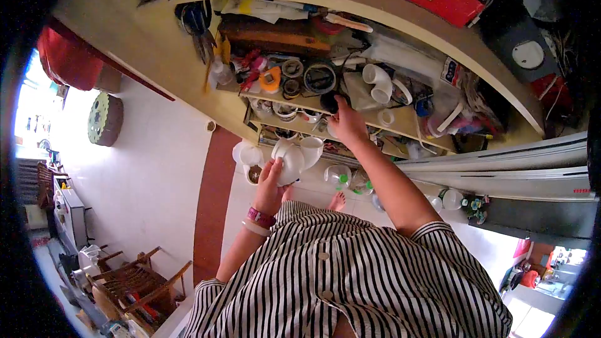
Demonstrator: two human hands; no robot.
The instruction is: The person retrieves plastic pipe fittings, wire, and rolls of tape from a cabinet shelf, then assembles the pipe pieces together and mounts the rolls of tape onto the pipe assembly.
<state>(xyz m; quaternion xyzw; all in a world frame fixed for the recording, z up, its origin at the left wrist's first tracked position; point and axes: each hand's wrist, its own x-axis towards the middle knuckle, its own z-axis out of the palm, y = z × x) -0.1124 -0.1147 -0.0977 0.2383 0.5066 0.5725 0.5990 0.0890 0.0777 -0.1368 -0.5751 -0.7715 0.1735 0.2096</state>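
Starting at the far left, seeing a round patterned stool point(103, 120) standing on the pale floor point(156, 169), with a wooden chair point(139, 285) resting nearer the lower edge, both sitting well away from the shelving and perhaps leaving standing room there. Passing rightward to the left hand point(269, 183), holding white plastic fittings point(290, 167) in front of the striped shirt point(350, 263), just below the shelves; curling fingers and thumb snugly round the near side with hardly any gap, probably for steadying a bulky, rounded shape with one hand alone. Looking above, finding round rolls point(292, 69) sitting close together on the upper shelf point(404, 129), seemingly grouped for their like form. Moving on to the right hand point(349, 126), touching a small black object point(333, 102) near the front of that shelf, bending fingers and thumb toward it with little space between; being unable to tell whether gripping fully or merely resting against it, but meeting it from the front, likely because of the crowding behind. Ending farther right with a white elbow fitting point(378, 82) lying on the same shelf, and clear bags point(438, 124) bulging beyond, apparently for containing loose pieces.
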